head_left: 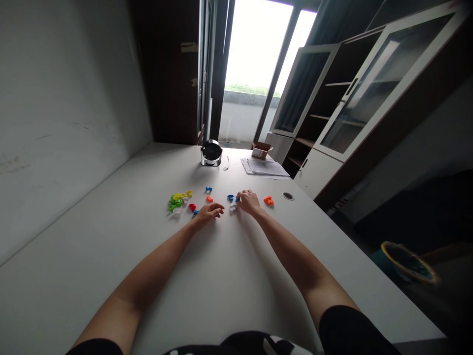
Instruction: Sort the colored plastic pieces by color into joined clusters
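My right hand [249, 201] is over the white table with its fingertips closed on a small blue plastic piece [237, 199]. Just left of it lies another blue piece [230, 197], and a white piece [232, 208] is below. My left hand [209, 215] rests on the table, fingers loosely curled and apart, with nothing visible in them. Beside that hand are a blue piece [196, 212], partly covered, and a red piece [192, 207]. Farther up lie an orange piece [210, 198] and a blue one [209, 189]. The pieces' exact shapes are too small to make out.
Yellow pieces [181, 195], green pieces [175, 202] and white pieces [178, 211] form a pile at left. Orange pieces [268, 200] lie right, near a round cable hole [288, 196]. A black round device [212, 152], papers [264, 167] and a small carton [260, 151] stand behind.
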A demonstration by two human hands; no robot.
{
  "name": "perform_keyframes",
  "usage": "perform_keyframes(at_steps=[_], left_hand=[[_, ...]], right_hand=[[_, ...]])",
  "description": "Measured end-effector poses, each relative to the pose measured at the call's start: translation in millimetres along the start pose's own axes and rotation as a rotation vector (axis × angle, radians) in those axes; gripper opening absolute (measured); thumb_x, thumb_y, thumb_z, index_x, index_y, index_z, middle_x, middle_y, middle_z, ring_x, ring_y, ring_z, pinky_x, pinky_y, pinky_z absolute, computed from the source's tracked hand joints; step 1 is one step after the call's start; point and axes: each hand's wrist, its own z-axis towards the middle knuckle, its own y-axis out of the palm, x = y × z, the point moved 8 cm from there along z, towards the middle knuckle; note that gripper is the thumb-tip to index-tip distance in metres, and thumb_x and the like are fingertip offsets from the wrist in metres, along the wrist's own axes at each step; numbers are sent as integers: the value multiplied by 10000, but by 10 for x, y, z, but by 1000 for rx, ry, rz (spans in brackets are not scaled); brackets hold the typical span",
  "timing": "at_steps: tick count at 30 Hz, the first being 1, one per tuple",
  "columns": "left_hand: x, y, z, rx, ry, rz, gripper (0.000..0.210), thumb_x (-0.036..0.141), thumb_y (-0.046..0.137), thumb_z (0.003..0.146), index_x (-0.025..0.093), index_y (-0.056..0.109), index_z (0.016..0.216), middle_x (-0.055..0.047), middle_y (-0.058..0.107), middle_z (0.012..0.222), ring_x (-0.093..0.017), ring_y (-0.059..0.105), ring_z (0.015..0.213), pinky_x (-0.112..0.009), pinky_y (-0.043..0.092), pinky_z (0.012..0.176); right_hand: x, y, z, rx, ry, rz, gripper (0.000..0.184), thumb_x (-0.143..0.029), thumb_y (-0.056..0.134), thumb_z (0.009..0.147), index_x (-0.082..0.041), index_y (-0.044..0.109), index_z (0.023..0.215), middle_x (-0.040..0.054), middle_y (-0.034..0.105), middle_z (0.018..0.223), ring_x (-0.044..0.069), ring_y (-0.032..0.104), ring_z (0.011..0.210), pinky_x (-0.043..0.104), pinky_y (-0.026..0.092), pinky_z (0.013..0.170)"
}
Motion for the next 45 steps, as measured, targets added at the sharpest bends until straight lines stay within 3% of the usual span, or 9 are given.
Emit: perform_keyframes(at_steps=[11,25,33,45], left_hand=[[7,-3,-12,8,-22,20,324,354,638,865,118,720,1071,-112,716,957,-172,651,804,-307,511,752],[-13,3,5,-2,21,-2,317,341,640,859,106,707,1062,-108,716,936,-160,644,774,-303,512,732],[3,1,-3,-1,18,11,277,298,630,855,117,710,1049,-95,713,912,-160,650,761,-294,512,722],[28,16,-12,-6,42,20,277,303,622,859,118,713,1043,-104,718,943,-156,645,782,-285,513,724]], right_hand=[[6,-9,94,-57,-155,55,178,-298,638,937,-264,721,1091,89,663,1164,271,542,1139,339,399,919],[-59,119,326,-41,-150,90,166,-292,655,919,-259,722,1067,58,681,1082,224,577,1065,273,411,866],[-138,143,438,-34,-171,195,484,-213,700,882,-289,575,1343,63,610,1245,201,592,1101,237,444,805],[-240,261,509,-70,-207,163,421,-187,680,880,-266,633,1291,71,606,1200,196,623,1041,238,462,831]])
